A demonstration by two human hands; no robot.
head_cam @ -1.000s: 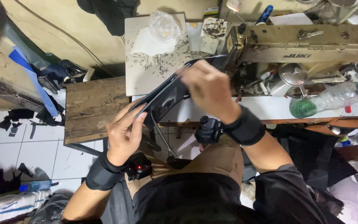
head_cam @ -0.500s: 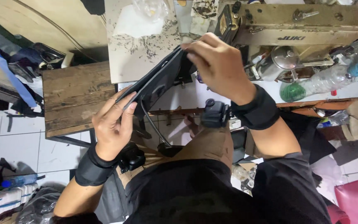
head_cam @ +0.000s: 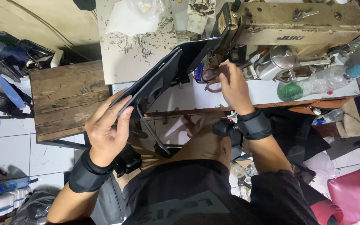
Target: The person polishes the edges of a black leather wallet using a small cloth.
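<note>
My left hand (head_cam: 107, 129) grips the lower corner of a flat black leather piece (head_cam: 163, 79), which slants up to the right toward the head of a beige sewing machine (head_cam: 296, 21). A thin black strap (head_cam: 151, 133) hangs from the piece. My right hand (head_cam: 235, 87) is off the piece, low over the white machine table (head_cam: 180, 98). Its fingertips are at the copper-coloured handles of a pair of scissors (head_cam: 209, 77); whether they grip them is unclear. Both wrists wear black bands.
A worn wooden bench (head_cam: 67, 100) stands at the left over white floor tiles. A speckled white board (head_cam: 134, 54) lies behind the piece. A plastic bottle with a green bottom (head_cam: 317, 81) lies right of the machine. A pink cushion (head_cam: 355, 193) sits at the lower right.
My right hand has let go of the black piece's upper end and dropped to the table by the scissors. My left hand still holds the piece, now raised higher.
</note>
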